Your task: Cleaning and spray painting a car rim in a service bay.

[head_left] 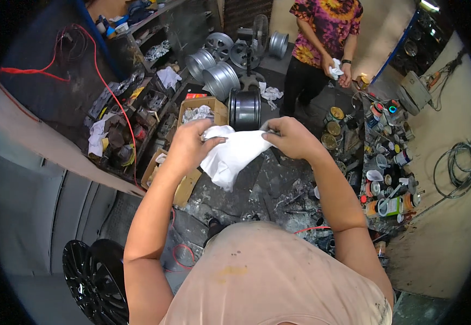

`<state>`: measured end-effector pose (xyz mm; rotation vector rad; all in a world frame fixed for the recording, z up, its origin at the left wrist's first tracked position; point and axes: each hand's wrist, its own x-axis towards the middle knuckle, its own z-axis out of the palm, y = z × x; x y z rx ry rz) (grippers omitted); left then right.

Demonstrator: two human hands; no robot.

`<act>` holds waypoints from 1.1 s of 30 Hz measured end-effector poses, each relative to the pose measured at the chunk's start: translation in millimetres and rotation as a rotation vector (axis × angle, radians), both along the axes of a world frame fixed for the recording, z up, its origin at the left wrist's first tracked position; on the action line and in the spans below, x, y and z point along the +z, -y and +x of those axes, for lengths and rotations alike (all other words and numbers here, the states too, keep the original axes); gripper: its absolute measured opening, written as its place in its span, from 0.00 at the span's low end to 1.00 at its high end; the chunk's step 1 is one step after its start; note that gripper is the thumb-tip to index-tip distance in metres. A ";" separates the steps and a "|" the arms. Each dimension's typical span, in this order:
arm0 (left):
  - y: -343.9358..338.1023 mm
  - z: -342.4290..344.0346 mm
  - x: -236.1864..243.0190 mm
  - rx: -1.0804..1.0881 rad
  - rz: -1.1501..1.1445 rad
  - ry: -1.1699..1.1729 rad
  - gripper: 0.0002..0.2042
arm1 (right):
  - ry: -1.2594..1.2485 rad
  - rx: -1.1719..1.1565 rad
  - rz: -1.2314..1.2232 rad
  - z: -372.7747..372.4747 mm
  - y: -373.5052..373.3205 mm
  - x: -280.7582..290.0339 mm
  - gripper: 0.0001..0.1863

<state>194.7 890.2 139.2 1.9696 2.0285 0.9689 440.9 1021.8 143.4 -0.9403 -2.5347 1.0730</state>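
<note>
A white cloth (234, 151) is stretched in the air between my two hands, its lower part hanging loose. My left hand (193, 143) pinches one side between thumb and fingers. At the opposite corner, my right hand (289, 138) grips the cloth the same way. Just beyond it stands a dark, glossy wheel rim (244, 108). Beside that rim, an open cardboard box (220, 110) holds crumpled cloths. Across from me a person in a colourful patterned shirt (327, 30) also has a small white cloth (335, 69) in hand.
Several silver rims (222, 80) and a fan (259, 35) stand at the back. Cluttered shelves (154, 103) line the left. Paint cans and bottles crowd a bench (373, 162) on the right. A red hose (117, 97) hangs at left; a black wheel (92, 281) is lower left.
</note>
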 end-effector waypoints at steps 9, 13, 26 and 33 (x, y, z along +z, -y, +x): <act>30.2 -14.8 1.0 -0.024 -0.096 0.092 0.13 | -0.071 0.128 -0.197 10.7 20.8 -0.1 0.19; 36.5 -17.1 18.2 -0.198 -0.245 0.092 0.16 | -0.259 0.170 0.458 14.1 8.5 -6.4 0.17; -33.5 -49.9 7.3 -0.231 0.002 1.757 0.44 | -1.089 0.198 -0.945 -37.5 -55.7 25.6 0.58; 28.4 -13.9 -132.9 -0.362 -0.319 2.072 0.51 | -0.910 0.163 -1.621 -32.4 42.5 -154.7 0.48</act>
